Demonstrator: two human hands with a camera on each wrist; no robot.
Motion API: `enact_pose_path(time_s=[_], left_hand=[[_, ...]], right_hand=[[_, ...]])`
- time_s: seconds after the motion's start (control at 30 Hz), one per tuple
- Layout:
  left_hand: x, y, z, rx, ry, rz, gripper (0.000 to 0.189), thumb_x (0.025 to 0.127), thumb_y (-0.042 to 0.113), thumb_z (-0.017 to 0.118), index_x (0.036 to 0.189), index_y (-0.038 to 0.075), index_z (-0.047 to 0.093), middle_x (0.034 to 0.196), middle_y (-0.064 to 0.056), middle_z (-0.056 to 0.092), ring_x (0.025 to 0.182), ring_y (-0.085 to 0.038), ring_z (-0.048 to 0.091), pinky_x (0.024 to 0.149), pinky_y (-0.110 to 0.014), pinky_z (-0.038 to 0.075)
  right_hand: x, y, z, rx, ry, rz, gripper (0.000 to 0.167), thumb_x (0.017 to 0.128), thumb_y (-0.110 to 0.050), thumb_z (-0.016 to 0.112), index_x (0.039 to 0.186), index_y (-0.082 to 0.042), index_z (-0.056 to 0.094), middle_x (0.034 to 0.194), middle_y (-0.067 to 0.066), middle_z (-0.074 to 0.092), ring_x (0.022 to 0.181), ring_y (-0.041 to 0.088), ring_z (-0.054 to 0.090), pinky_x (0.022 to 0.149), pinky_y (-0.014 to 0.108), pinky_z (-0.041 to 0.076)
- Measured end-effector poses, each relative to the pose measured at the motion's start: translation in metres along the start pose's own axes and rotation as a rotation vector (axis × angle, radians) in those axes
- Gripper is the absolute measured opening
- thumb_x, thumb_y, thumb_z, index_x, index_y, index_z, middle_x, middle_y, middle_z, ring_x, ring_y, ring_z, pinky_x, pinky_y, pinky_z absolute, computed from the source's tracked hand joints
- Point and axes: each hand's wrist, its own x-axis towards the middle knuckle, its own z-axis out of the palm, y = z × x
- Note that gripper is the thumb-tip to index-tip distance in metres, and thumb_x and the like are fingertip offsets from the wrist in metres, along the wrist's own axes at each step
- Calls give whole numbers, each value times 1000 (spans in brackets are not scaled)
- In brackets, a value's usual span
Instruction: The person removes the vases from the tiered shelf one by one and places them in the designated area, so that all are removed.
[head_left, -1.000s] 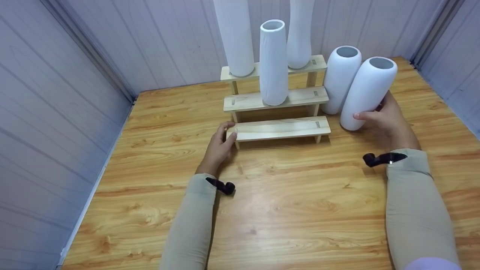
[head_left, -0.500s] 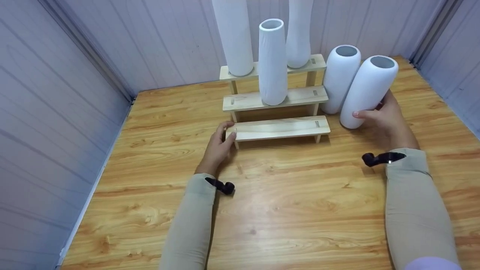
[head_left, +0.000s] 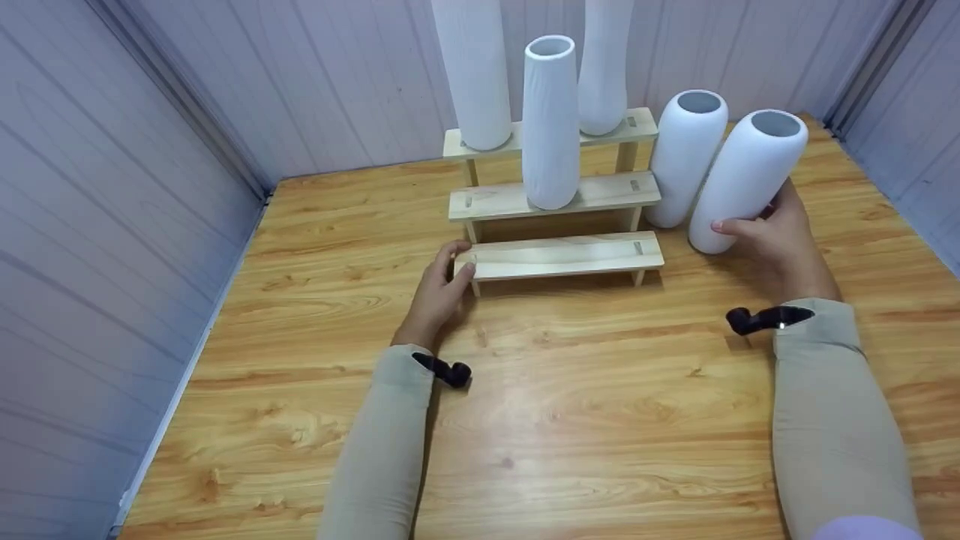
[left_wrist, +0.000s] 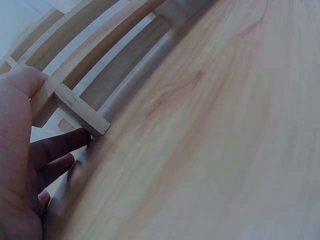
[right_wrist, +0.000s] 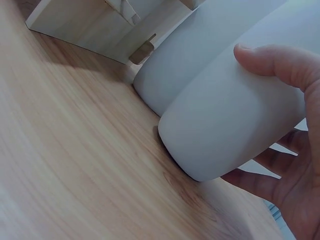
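In the head view my left hand [head_left: 437,289] grips the left end of the lowest shelf of a three-step wooden stand [head_left: 566,256]. The left wrist view has the thumb over the shelf's end and fingers beside a leg [left_wrist: 82,112]. My right hand [head_left: 780,244] holds a white vase [head_left: 746,184] low on its body, thumb in front and fingers behind. Its base appears on or very near the table in the right wrist view. Close on its left stands another white vase [head_left: 686,159], beside the stand's right end.
On the middle shelf stands a slim white vase [head_left: 551,127]. Two taller ones, a left vase [head_left: 480,82] and a right vase [head_left: 604,75], stand on the top shelf, their tops out of view. Panelled walls [head_left: 360,82] border the wooden table [head_left: 585,405] at the back and sides.
The vase in my right hand has shifted slightly right and back, widening the gap to its neighbour. My left hand keeps its grip on the stand.
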Motion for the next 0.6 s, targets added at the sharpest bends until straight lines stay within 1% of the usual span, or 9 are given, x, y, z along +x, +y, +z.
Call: enact_pose_path(time_s=[0.03,0.17,0.33,0.6], left_hand=[[0,0,0,-8,-3,0,37,104,25,55,139,15,52,152,-6,48,146,-21,34,119,-38,26],[0,0,0,-22,4,6,37,103,23,56,139,14,53,151,-6,49,145,-20,35,119,-36,26],[0,-1,0,-30,13,19,38,103,21,57,139,11,53,149,-8,51,144,-20,37,119,-37,26],[1,2,1,14,18,-8,37,104,24,56,139,14,53,148,-6,52,142,-18,40,118,-36,25]], right_hand=[[0,0,0,2,2,-4,99,81,-17,86,158,-19,24,157,10,35,139,21,37,118,38,27],[0,-1,1,-11,8,25,102,81,-21,86,159,-22,21,160,10,31,141,22,34,120,41,25],[-1,-3,3,-8,13,50,104,81,-23,87,160,-25,19,162,9,29,144,25,32,121,43,23],[0,-4,3,-2,15,73,104,82,-25,86,160,-27,18,164,6,25,147,25,29,122,45,21]])
